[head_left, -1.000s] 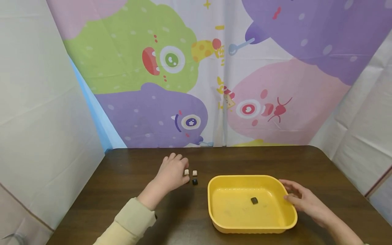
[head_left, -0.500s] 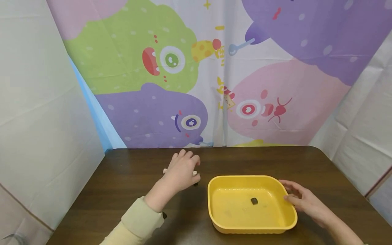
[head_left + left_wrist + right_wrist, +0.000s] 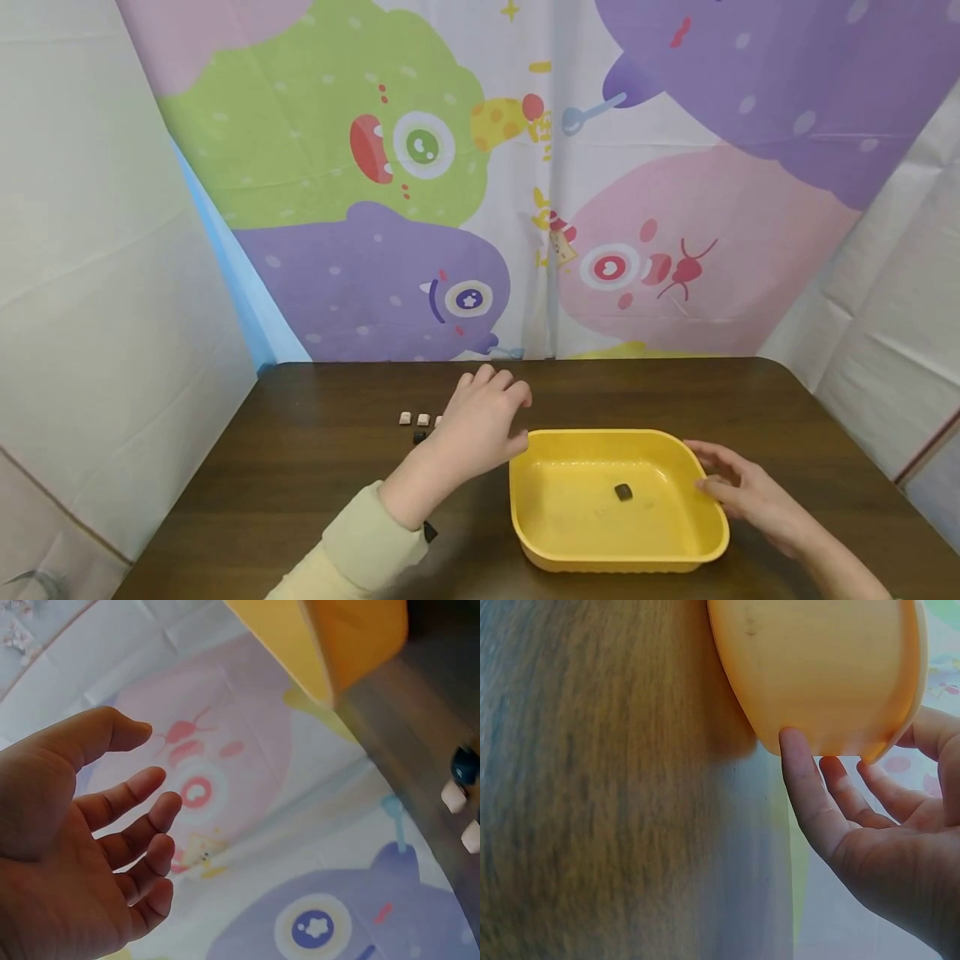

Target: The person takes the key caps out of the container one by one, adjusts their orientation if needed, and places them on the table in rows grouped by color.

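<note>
My left hand (image 3: pixel 480 423) hovers by the left rim of the yellow plastic basin (image 3: pixel 618 561). In the left wrist view, its fingers (image 3: pixel 142 840) are loosely bent and apart from the thumb, with nothing between them. Several cream keycaps (image 3: pixel 423 420) lie in a row left of that hand, with a black keycap (image 3: pixel 419 437) in front of them; the hand and forearm hide part of the group. Another black keycap (image 3: pixel 623 492) sits inside the basin. My right hand (image 3: pixel 761 500) grips the basin's right side, thumb at the rim and fingers against the outer wall.
The dark brown wooden table (image 3: pixel 315 467) reaches back to a curtain (image 3: pixel 420 283) printed with cartoon monsters. Pale cloth (image 3: pixel 112 250) hangs at the left, and more at the right. A small black object (image 3: pixel 429 532) shows beside the left cuff.
My left hand has moved right, from over the keycaps to the basin's left rim, uncovering the left end of the row. The right hand and basin stay put.
</note>
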Demonstrator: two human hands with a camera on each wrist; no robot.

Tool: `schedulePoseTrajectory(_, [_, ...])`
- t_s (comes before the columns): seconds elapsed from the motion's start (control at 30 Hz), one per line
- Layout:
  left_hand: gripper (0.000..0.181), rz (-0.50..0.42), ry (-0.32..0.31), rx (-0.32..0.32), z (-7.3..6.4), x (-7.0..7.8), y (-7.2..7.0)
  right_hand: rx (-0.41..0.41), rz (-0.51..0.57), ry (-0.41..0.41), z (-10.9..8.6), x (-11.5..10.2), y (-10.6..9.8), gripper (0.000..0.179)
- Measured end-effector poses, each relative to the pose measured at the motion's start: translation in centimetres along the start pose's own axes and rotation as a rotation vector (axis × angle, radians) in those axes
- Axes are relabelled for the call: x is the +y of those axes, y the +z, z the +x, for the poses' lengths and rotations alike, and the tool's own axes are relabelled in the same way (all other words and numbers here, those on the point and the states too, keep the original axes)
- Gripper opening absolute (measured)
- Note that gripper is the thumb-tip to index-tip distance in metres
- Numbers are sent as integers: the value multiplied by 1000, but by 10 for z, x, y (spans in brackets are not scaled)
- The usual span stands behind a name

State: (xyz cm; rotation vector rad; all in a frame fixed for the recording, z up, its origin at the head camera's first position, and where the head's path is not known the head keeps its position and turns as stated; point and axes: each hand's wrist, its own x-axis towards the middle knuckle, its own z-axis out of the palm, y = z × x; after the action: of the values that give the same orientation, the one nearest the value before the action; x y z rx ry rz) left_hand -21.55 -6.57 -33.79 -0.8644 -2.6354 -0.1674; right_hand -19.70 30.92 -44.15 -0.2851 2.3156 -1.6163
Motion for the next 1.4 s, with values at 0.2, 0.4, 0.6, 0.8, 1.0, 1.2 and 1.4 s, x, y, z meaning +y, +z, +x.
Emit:
schedulePoseTrajectory(0.2, [29,-31,27,-30,5,14,3,5,0,5,0,1,0,65])
schedulePoseTrajectory(0.4, [28,-42,61,-29,9,26,9,7,1,3,0,2,0,64])
schedulePoseTrajectory(0.6, [29,-54,98,-27,14,37,16,7,5,3,-1,2,0,65])
schedulePoseTrajectory(0.8, [31,-73,148,-21,18,45,29,7,10,17,0,2,-1,66])
schedulePoseTrajectory(1.0, [35,-71,210,-32,20,54,46,12,6,16,0,1,0,65])
schedulePoseTrajectory(1.2, [37,-77,271,-103,23,60,64,17,3,21,1,1,0,65])
schedulePoseTrajectory(1.4, [35,-81,319,-127,28,63,81,7,7,18,1,2,0,65])
